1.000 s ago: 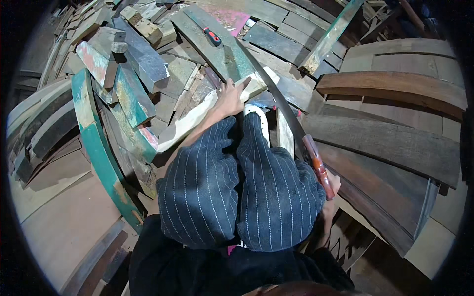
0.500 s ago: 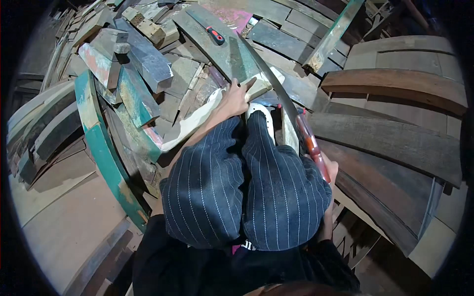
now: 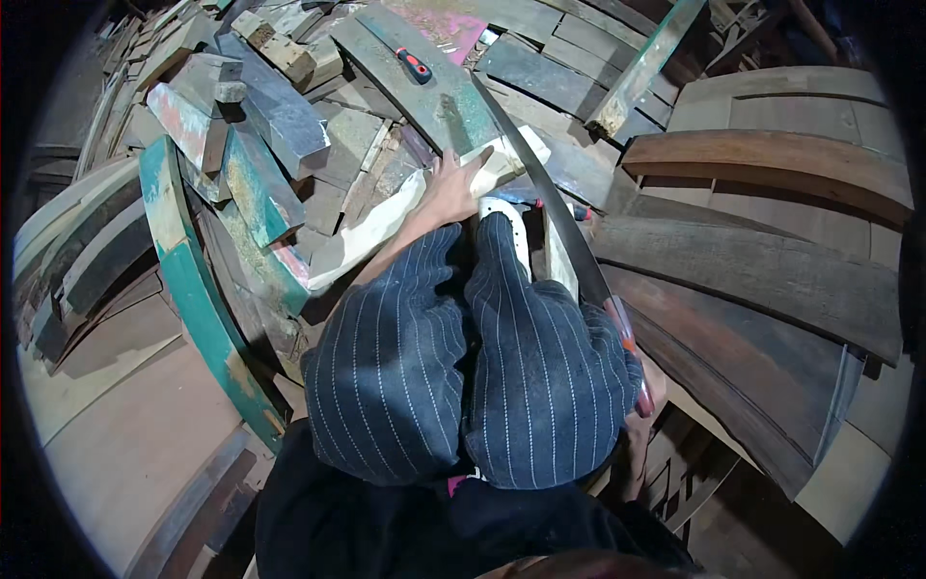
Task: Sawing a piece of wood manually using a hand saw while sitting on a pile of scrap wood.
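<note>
My left hand grips a pale length of wood in front of my knees, fingers curled over it near the saw. The long metal blade of a handsaw crosses the wood's right end, just right of those fingers. Low beside my right knee, my right hand holds the saw's reddish wooden handle, partly behind the striped trouser leg. A white shoe shows under the wood. A small red-handled tool lies partly hidden behind the blade.
A weathered board ahead carries a thin tool with a red-black handle. Painted offcuts pile up at left beside a long green beam. Dark planks and a brown beam lie at right; a narrow timber is upper right.
The saw and my right hand moved slightly forward half a second ago and are now back toward the lower right. My left hand stays on the wood.
</note>
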{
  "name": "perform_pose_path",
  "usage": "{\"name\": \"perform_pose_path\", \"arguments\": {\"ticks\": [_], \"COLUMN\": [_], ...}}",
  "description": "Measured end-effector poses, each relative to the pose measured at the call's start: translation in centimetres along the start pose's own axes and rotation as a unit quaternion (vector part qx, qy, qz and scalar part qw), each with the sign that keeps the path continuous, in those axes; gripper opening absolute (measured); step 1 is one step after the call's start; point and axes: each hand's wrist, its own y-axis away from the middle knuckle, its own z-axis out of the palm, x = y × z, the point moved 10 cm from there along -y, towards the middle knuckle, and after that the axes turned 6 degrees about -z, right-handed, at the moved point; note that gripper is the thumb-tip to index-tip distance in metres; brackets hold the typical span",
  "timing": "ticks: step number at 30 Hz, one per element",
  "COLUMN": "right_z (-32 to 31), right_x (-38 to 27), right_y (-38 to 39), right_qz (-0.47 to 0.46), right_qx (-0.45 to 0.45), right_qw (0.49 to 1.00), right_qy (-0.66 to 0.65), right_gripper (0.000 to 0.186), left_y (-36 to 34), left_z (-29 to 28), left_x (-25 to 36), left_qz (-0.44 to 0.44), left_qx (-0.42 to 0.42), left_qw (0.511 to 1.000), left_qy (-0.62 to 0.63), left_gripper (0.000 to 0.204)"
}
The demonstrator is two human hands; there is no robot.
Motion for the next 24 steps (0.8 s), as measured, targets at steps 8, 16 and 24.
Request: {"name": "perform_pose_path", "arguments": {"ticks": [8,16,24], "right_z": [6.3,8.4,8.4], "right_x": [3.3,9.5,9.6], "right_y": [-5.7,2.1,5.8], "right_qz": [0.178,0.338,0.446], "right_qx": [0.075,0.156,0.070], "right_qw": [0.966,0.864,0.855], "right_qy": [-0.173,-0.338,-0.253], "right_gripper": [0.013,0.026,0.029], "left_y": [0.3,-0.5,0.2], "left_z": [0.0,0.1,-0.1], "left_x": [1.0,0.7,0.3], "left_qz": [-0.001,-0.002,-0.004], "left_qx": [0.006,0.027,0.017], "left_qw": [1.000,0.999,0.998], "left_qy": [-0.028,-0.047,-0.058], "left_gripper": [0.074,0.073,0.081]}}
